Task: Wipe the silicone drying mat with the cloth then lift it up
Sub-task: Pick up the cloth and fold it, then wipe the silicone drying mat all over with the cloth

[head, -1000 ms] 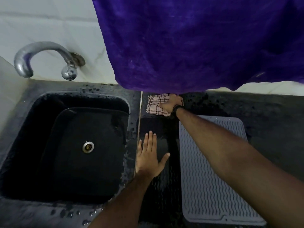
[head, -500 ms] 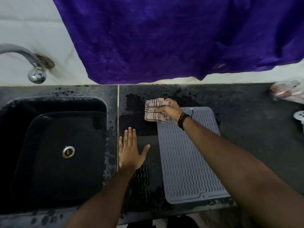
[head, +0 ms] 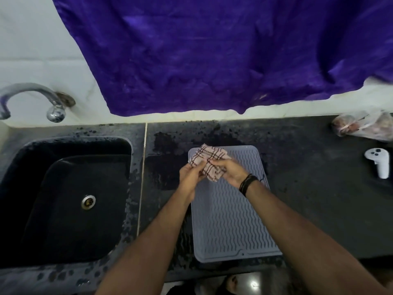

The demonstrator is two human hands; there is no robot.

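Note:
The grey silicone drying mat (head: 229,222), ribbed with wavy lines, lies flat on the dark wet counter right of the sink. A pink checked cloth (head: 207,159) is bunched above the mat's far left corner. My left hand (head: 190,174) grips the cloth's near left edge. My right hand (head: 228,170), with a black band at the wrist, pinches the cloth from the right. The cloth hides the mat's far left corner, and my forearms cross over the mat's left and right edges.
A black sink (head: 70,201) with a metal drain fills the left, under a metal tap (head: 32,99). A purple fabric (head: 223,52) hangs over the back wall. At the right lie a white controller (head: 379,165) and a plastic bag (head: 363,125).
My right hand brought the cloth from the counter behind the mat to above the mat's far corner. My left hand left the counter and took hold of the cloth.

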